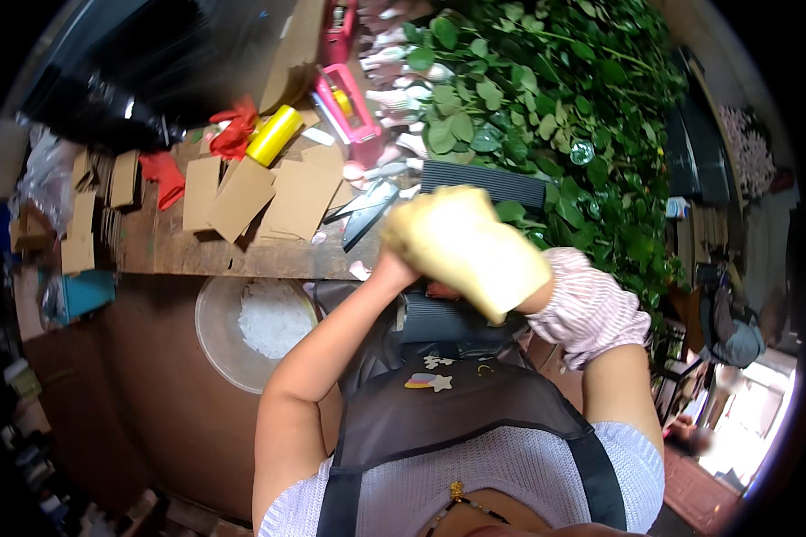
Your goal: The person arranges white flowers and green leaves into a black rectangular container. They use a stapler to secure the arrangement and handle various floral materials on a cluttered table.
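Cardboard pieces [242, 192] crowd the workbench's [179, 255] front edge; green foliage [546, 98] blocks its right end. Open room lies below that edge, above the bowl [233, 345].

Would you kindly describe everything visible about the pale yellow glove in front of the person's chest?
The yellow glove looks like thick, matte rubber or coated fabric, pale yellow and a little blurred. It sits raised in front of the apron, above the wooden workbench edge, angled toward the upper left. The left hand meets its lower left edge; whether it pulls or grips cannot be told. A pink striped sleeve cover adjoins its cuff on the right forearm.
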